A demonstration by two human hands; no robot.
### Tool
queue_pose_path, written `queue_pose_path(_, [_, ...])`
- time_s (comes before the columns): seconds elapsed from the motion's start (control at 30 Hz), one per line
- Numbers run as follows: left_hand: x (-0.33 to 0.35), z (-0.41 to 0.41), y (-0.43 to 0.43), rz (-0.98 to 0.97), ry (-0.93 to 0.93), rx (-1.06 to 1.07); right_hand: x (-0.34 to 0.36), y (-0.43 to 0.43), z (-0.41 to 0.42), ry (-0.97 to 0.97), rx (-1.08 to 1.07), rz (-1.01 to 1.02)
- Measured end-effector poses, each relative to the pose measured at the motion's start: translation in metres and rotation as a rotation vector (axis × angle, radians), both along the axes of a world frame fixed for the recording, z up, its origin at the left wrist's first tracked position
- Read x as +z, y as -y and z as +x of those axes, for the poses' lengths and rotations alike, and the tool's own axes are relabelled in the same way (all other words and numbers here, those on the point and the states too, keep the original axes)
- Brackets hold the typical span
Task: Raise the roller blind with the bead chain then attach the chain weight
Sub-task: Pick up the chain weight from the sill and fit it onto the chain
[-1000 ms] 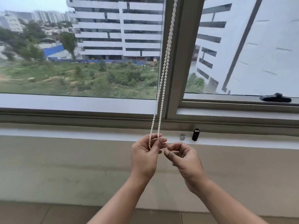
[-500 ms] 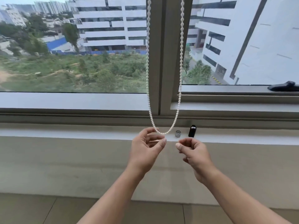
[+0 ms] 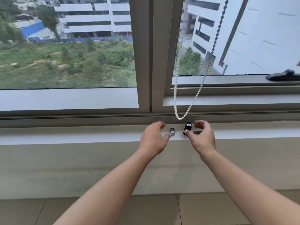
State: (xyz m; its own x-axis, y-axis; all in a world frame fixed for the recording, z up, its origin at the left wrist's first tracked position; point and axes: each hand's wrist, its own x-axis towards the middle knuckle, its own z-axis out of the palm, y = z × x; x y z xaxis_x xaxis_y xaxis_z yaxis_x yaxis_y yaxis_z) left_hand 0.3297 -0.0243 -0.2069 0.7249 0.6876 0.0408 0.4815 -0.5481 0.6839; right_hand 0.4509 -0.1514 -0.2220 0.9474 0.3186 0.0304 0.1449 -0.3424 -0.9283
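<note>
A white bead chain (image 3: 175, 101) hangs free as a loop in front of the window frame, its lowest point just above the sill. On the white sill (image 3: 81, 135) stand a small silver cylinder (image 3: 172, 132) and a taller black cylinder (image 3: 188, 127). My left hand (image 3: 153, 138) is spread next to the silver piece, thumb tip at its left side. My right hand (image 3: 203, 138) cups around the black piece, thumb at its base and fingers apart to its right; neither piece is lifted.
A grey vertical window mullion (image 3: 146, 54) divides two panes. A black window handle (image 3: 283, 75) lies on the right frame's lower rail. The blind itself is out of view above. A beige wall and tiled floor lie below the sill.
My left hand let go of the bead chain, which now hangs loose and swings right. Both hands moved forward to the sill, to the silver and black pieces.
</note>
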Motion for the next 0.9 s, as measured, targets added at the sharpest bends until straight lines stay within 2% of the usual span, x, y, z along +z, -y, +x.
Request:
queue_pose_path(0.17, [-0.011,0.019,0.002,0.032,-0.012,0.000,-0.009,-0.007,0.009,0.037,0.052,-0.086])
queue_pose_path(0.3, [-0.015,0.027,0.003,0.098,-0.013,-0.053,-0.016,-0.013,0.014,0.043,0.059,-0.082])
queue_pose_path(0.47, [-0.020,0.030,0.006,0.081,0.039,-0.066,-0.020,-0.008,0.016,-0.009,0.154,-0.021])
queue_pose_path(0.67, [-0.021,0.003,0.011,-0.081,0.261,-0.042,0.001,0.016,-0.004,-0.097,0.277,0.154])
queue_pose_path(0.77, [-0.021,-0.030,0.012,-0.170,0.358,0.011,0.026,0.030,-0.031,-0.172,0.401,0.372])
queue_pose_path(0.9, [-0.011,-0.080,0.006,-0.200,0.477,0.107,0.063,0.043,-0.067,-0.104,0.624,0.528])
